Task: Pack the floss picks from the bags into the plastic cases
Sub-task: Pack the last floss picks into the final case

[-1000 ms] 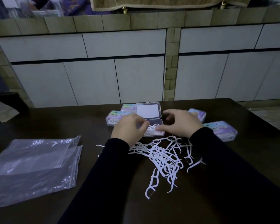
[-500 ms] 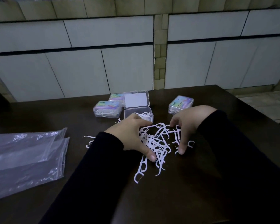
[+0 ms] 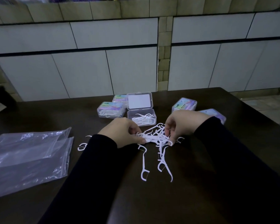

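A loose pile of white floss picks (image 3: 157,138) lies on the dark table (image 3: 152,199) in front of me. My left hand (image 3: 123,132) pinches a bunch of picks at the pile's left side. From the right, my right hand (image 3: 183,122) reaches in with curled fingers and grips picks too. Just behind the pile stands an open clear plastic case (image 3: 141,118), its lid (image 3: 139,101) tipped back, with several picks inside. Two picks (image 3: 144,164) lie apart nearer to me.
Closed, filled cases sit behind: two at the left (image 3: 111,109), one at the right (image 3: 184,105), another (image 3: 217,114) partly behind my right wrist. Empty clear plastic bags (image 3: 27,157) lie at the left. A stray pick (image 3: 82,146) rests beside my left sleeve. White cabinet doors stand beyond the table.
Both hands left the open case and came back to the pile. They first pressed down on the picks, and now they have gathered and lifted a bunch between them.
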Demonstrator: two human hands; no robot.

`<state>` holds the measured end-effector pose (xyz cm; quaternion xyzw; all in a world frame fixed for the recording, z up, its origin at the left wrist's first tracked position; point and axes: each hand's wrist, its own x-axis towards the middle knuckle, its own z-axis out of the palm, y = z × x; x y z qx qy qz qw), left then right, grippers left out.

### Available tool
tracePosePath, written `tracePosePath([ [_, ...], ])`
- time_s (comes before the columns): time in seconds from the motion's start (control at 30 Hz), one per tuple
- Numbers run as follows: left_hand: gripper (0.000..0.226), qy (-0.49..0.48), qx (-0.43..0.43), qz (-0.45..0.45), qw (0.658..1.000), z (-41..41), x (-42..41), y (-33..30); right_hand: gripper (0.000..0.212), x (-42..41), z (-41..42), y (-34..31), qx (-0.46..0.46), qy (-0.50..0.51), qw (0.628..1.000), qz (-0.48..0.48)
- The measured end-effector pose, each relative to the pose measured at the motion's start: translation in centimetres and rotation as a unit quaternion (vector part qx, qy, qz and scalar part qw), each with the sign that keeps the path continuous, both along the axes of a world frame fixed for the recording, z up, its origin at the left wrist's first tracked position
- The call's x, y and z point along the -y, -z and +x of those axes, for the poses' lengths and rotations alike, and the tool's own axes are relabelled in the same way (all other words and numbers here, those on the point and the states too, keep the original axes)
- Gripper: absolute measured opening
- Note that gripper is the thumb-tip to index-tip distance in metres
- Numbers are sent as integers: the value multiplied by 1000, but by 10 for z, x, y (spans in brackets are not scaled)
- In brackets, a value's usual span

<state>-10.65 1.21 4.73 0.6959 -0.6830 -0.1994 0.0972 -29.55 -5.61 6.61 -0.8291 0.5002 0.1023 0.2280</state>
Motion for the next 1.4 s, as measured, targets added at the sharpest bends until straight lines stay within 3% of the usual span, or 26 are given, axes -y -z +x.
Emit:
tracePosePath([
  [0.07,42,-15,-7,1,1000,7,0,1,27,2,2,3,24,-10,999,-30],
  [0.17,52,-23,-13,0,1000,13,0,1,54,5,3,8,52,-25,996,-71],
  [0.27,47,-21,7,1,1000,9,2,2,67,6,5,9,44,-43,995,-81],
  [0.43,35,-20,15,-15,1000,6,3,4,47,7,6,12,58,-57,994,-75],
  [0.53,32,-30,10,-43,999,8,3,5,36,9,9,15,51,-57,990,-117],
  [0.8,25,-95,-14,-139,986,9,3,10,24,11,19,22,29,-88,971,-219],
  [1.07,18,-137,-75,-234,959,13,7,16,13,14,19,26,81,-105,950,-282],
  [1.17,19,-151,-109,-283,941,14,7,17,12,14,17,24,108,-95,942,-303],
  [1.27,22,-177,-191,-362,895,16,8,16,17,12,9,16,158,-98,922,-338],
  [1.4,12,-204,-223,-437,847,12,15,19,16,17,5,14,236,-64,893,-377],
])
